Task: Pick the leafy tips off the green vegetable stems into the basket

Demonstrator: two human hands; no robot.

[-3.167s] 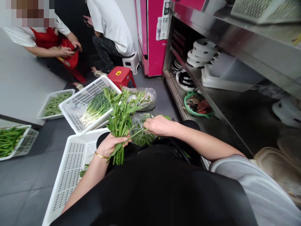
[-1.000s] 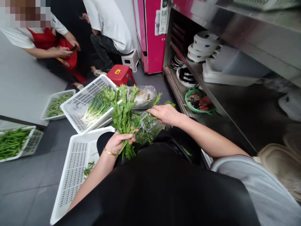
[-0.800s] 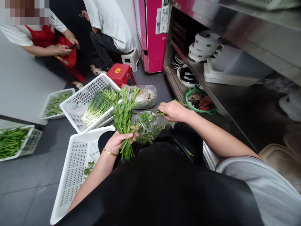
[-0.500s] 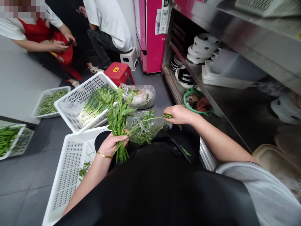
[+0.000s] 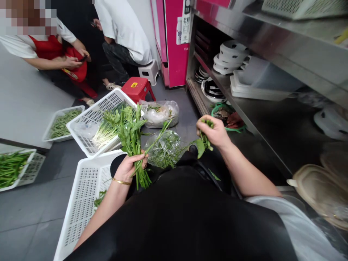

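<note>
My left hand (image 5: pixel 132 165) is closed around a bunch of leafy greens (image 5: pixel 133 136), the leaves upward and the cut stems poking out below. One stem leans out of the bunch to the right. In my closed right hand (image 5: pixel 214 133) is a small clump of plucked leaves and stems (image 5: pixel 201 145), held apart from the bunch. Between the hands, on the floor, lies a clear plastic bag (image 5: pixel 164 148) with thin green sprigs on it. Below my left forearm, a white crate (image 5: pixel 78 192) holds a few green leaves (image 5: pixel 100 198).
Scallions lie in a second white crate (image 5: pixel 78 136); green beans fill a basket (image 5: pixel 61 123) at left. A red stool (image 5: pixel 136 88) and a stuffed plastic bag (image 5: pixel 163 113) stand ahead. Two people sit beyond. A metal shelf (image 5: pixel 244 119) with dishes runs along the right.
My right hand has moved right and slightly turned, and the stem that stretched between the hands is now separate from it. A leaf now hangs from my right hand.
</note>
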